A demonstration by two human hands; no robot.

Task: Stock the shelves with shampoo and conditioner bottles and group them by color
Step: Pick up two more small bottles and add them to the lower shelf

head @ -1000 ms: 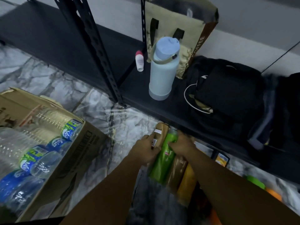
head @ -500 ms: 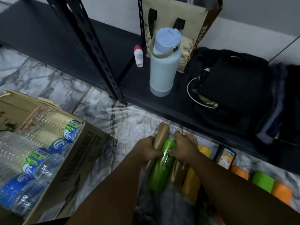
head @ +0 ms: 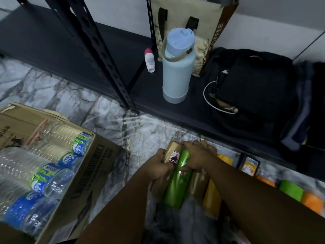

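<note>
Both hands hold a bundle of shampoo bottles low over the marble floor, in front of the black shelf (head: 105, 55). My left hand (head: 159, 166) grips a gold bottle (head: 173, 153) with a maroon label. A green bottle (head: 178, 185) lies beside it, and my right hand (head: 198, 156) curls over its top and over a second gold bottle (head: 197, 184). A yellow bottle (head: 212, 196) lies at the right of the bundle. More bottles, orange (head: 314, 202) and green (head: 290, 189), lie on the floor at the right.
On the shelf stand a pale blue flask (head: 176, 71), a small white roll-on (head: 149, 60), a beige tote bag (head: 193, 23) and a black bag with a white cable (head: 255, 85). A cardboard box of water bottles (head: 49, 169) sits at the left. A black upright post (head: 98, 53) divides the shelf.
The bundle has lifted a little and the gold bottle's maroon label now faces up. My hands keep their hold. The view has tilted slightly toward the shelf.
</note>
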